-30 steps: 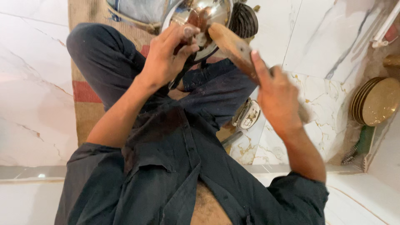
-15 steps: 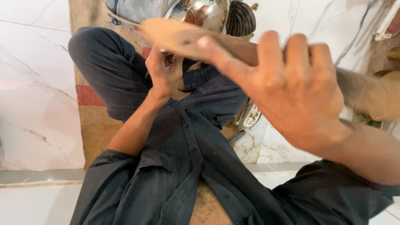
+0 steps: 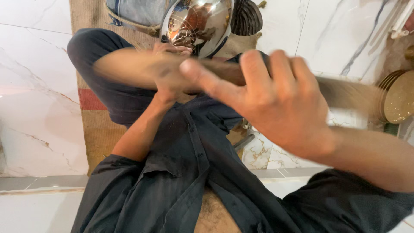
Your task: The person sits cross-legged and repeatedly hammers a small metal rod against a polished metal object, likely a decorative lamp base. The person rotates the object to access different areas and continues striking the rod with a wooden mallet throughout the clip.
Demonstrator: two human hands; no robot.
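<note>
Head view: right hand [image 3: 276,103] grips a blurred wooden mallet [image 3: 345,92], blocking the lap; left hand [image 3: 170,71] steadies a shiny metal bowl [image 3: 196,23] (grip partly hidden) over a woven mat [image 3: 92,125]. Brass plates [image 3: 399,101] stack rightward.

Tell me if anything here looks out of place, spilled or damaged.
Nothing looks spilled or broken. The right hand grips a wooden tool, motion-blurred, so its condition can't be judged. The left hand rests against a shiny metal bowl. Brass plates lean stacked at the right, on the marble floor.
</note>
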